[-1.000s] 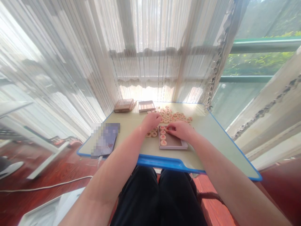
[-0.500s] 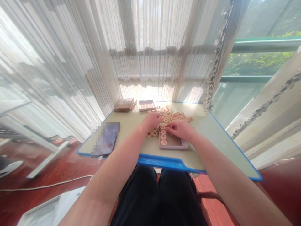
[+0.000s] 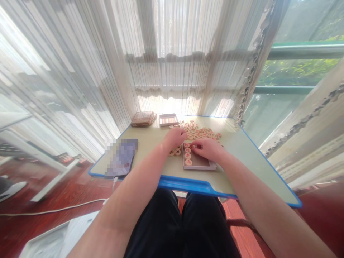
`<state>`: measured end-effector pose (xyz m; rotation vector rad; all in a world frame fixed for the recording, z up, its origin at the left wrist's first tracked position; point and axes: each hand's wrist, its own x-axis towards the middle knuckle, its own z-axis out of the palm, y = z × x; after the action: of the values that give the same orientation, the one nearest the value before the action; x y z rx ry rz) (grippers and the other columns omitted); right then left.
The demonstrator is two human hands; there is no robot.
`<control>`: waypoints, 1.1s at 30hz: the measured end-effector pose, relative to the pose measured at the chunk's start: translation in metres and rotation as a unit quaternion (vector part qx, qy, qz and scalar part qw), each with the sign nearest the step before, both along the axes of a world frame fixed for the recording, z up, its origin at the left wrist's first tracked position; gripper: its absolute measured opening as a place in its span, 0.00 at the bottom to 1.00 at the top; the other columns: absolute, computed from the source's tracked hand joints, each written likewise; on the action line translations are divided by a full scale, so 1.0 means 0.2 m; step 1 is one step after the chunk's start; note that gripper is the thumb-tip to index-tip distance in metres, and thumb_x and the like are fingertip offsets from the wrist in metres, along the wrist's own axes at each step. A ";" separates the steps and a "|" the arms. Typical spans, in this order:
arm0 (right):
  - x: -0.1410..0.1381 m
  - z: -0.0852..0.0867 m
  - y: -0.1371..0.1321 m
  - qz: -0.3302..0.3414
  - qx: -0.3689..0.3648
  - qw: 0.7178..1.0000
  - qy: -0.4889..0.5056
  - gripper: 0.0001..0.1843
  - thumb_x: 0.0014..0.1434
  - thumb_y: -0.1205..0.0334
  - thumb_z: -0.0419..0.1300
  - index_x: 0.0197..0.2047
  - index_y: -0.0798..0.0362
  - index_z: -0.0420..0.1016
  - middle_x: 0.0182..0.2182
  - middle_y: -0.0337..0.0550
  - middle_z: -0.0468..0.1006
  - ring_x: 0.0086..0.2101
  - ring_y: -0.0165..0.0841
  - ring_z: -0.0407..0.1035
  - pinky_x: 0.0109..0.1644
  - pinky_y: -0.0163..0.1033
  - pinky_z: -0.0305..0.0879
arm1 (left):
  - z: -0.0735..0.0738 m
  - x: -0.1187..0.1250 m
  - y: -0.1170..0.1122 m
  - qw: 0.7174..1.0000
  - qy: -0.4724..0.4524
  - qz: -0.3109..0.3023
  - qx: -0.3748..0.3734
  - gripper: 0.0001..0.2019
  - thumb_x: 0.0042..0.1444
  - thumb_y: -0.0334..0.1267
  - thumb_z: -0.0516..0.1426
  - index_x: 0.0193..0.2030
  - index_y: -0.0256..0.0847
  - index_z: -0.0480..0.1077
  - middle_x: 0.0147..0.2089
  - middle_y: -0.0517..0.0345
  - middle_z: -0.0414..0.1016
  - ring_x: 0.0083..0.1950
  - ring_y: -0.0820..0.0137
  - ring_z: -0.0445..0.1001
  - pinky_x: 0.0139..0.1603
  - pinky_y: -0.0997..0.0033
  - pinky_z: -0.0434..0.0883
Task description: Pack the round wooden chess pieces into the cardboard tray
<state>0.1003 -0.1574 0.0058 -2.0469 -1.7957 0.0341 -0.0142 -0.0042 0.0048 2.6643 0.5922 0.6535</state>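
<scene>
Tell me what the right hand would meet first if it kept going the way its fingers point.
Probably the column of round pieces along the left side of the box; the right hand points left at them, almost touching.

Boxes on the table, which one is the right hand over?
The near tray holding red-marked discs, under the right hand; the brown box and far tray sit by the curtain.

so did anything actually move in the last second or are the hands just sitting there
Nothing clearly moved. The right hand stays at the far end of the tray, fingertips by a red-marked piece; the left hand stays curled over the loose pieces. The column of pieces in the tray, phone and boxes are unchanged.
</scene>
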 end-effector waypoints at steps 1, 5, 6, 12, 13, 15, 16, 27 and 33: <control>0.00 0.00 0.00 -0.005 0.000 1.000 0.000 0.12 0.54 0.58 0.56 0.39 0.45 0.79 0.27 0.37 0.77 0.29 0.31 0.67 0.31 0.34 0.56 | 0.00 0.00 0.00 1.000 0.002 0.001 0.001 0.14 0.52 0.35 0.47 0.19 0.38 0.67 0.21 0.58 0.68 0.25 0.72 0.60 0.28 0.70 0.55; 0.01 0.01 -0.01 -0.022 0.001 1.000 0.007 0.10 0.51 0.63 0.56 0.34 0.46 0.79 0.28 0.36 0.78 0.29 0.30 0.68 0.31 0.33 0.57 | 0.00 0.00 0.01 1.000 -0.002 -0.003 0.003 0.14 0.51 0.34 0.47 0.18 0.38 0.66 0.21 0.58 0.67 0.25 0.72 0.59 0.28 0.70 0.54; 0.01 0.01 -0.02 -0.020 0.001 1.000 0.008 0.11 0.50 0.64 0.56 0.33 0.47 0.79 0.28 0.36 0.79 0.30 0.30 0.69 0.32 0.33 0.58 | 0.00 0.00 0.01 1.000 -0.003 -0.003 0.004 0.14 0.51 0.35 0.47 0.18 0.38 0.65 0.21 0.58 0.67 0.25 0.72 0.59 0.28 0.70 0.54; -0.03 0.03 -0.04 0.012 -0.036 0.998 -0.057 0.15 0.52 0.64 0.54 0.35 0.41 0.81 0.31 0.32 0.81 0.31 0.32 0.71 0.32 0.34 0.59 | -0.01 0.01 0.00 1.000 0.003 0.000 0.002 0.14 0.51 0.35 0.47 0.18 0.38 0.65 0.21 0.58 0.66 0.25 0.72 0.58 0.28 0.70 0.53; -0.03 0.03 -0.04 0.013 -0.045 0.997 -0.061 0.16 0.52 0.64 0.54 0.36 0.39 0.81 0.32 0.32 0.81 0.32 0.32 0.71 0.32 0.34 0.59 | -0.01 0.01 0.00 1.000 0.001 -0.001 -0.003 0.14 0.51 0.35 0.47 0.18 0.38 0.65 0.21 0.58 0.66 0.25 0.72 0.58 0.28 0.70 0.53; -0.04 0.03 -0.04 0.013 -0.059 0.996 -0.064 0.17 0.53 0.63 0.53 0.38 0.38 0.81 0.33 0.31 0.81 0.33 0.32 0.71 0.33 0.34 0.60 | -0.01 0.01 0.00 1.000 -0.002 0.000 -0.013 0.14 0.51 0.35 0.47 0.18 0.38 0.65 0.20 0.59 0.66 0.25 0.72 0.58 0.28 0.71 0.54; -0.04 0.03 -0.04 0.014 -0.064 0.996 -0.064 0.17 0.53 0.63 0.53 0.38 0.37 0.81 0.34 0.31 0.81 0.33 0.32 0.71 0.33 0.34 0.60 | -0.01 0.01 0.00 1.000 -0.003 0.001 -0.017 0.14 0.51 0.35 0.47 0.18 0.38 0.66 0.20 0.59 0.66 0.25 0.72 0.59 0.28 0.71 0.54; -0.05 0.03 -0.03 0.030 -0.056 0.996 -0.061 0.16 0.53 0.65 0.53 0.37 0.40 0.81 0.33 0.32 0.81 0.33 0.32 0.72 0.35 0.34 0.61 | -0.02 0.02 0.00 1.000 0.013 0.005 -0.002 0.14 0.51 0.36 0.47 0.20 0.38 0.69 0.23 0.57 0.70 0.27 0.71 0.62 0.29 0.71 0.57; 0.01 0.05 -0.03 -0.066 0.105 0.992 -0.020 0.15 0.56 0.65 0.52 0.40 0.48 0.79 0.38 0.41 0.80 0.38 0.36 0.71 0.41 0.37 0.63 | -0.01 0.00 0.02 1.000 -0.009 0.026 -0.010 0.14 0.53 0.34 0.47 0.27 0.38 0.73 0.28 0.56 0.74 0.32 0.69 0.68 0.34 0.71 0.62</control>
<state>0.1030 -0.1635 0.0158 -2.0211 -1.6059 -0.2265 -0.0141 0.0003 0.0030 2.6304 0.6613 0.6816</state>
